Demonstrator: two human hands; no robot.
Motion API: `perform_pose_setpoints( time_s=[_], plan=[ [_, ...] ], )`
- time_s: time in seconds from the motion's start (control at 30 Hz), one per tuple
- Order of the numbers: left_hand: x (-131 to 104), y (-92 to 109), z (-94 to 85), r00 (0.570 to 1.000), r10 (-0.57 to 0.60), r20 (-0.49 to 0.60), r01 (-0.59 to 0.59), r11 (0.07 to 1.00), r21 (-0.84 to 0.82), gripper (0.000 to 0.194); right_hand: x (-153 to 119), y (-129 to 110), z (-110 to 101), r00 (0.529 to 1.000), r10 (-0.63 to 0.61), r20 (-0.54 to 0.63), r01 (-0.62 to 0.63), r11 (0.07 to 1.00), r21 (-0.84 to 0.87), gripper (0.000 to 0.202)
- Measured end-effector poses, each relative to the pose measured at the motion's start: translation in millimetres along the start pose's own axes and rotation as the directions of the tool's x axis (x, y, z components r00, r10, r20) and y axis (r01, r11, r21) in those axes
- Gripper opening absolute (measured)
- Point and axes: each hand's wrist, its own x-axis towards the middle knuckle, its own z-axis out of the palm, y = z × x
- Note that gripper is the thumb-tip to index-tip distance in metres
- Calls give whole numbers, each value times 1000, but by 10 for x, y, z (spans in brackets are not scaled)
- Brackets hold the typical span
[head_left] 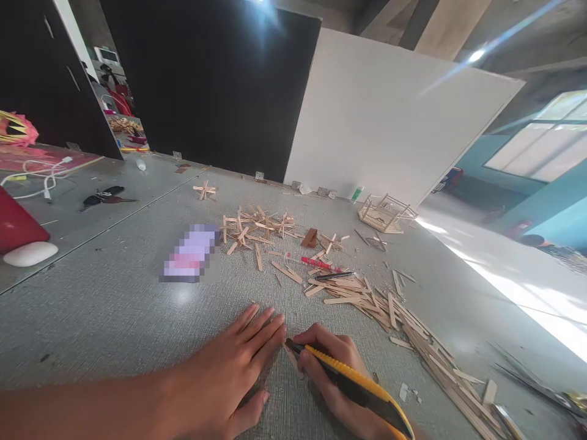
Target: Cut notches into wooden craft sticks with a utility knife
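Note:
My left hand (245, 360) lies flat on the grey textured table (137, 324), its fingers stretched out and pointing forward. To its right, my right hand (332, 373) is closed around a yellow and black utility knife (360, 388). The knife's front end is down at the table, close to the left fingertips. A thin wooden stick (293, 359) shows beneath the knife tip, between the two hands. Another bit of wood shows at the left fingertips, mostly covered.
Loose craft sticks (380, 305) spread along the right, with a red pen (321, 263) and black pen (334, 276). Star-shaped stick pieces (261, 223), a blurred phone (190, 253) and a stick frame (387, 214) lie farther back. Scissors (536, 382) rest at right.

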Motion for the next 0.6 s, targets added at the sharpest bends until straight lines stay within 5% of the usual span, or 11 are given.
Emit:
perform_pose_setpoints(
  time_s=[0.6],
  plan=[
    [-32,-16,95,995,48,-90,-41,996,83,83,-4,-34,15,998,-63,26,66,989,-133,24]
  ],
)
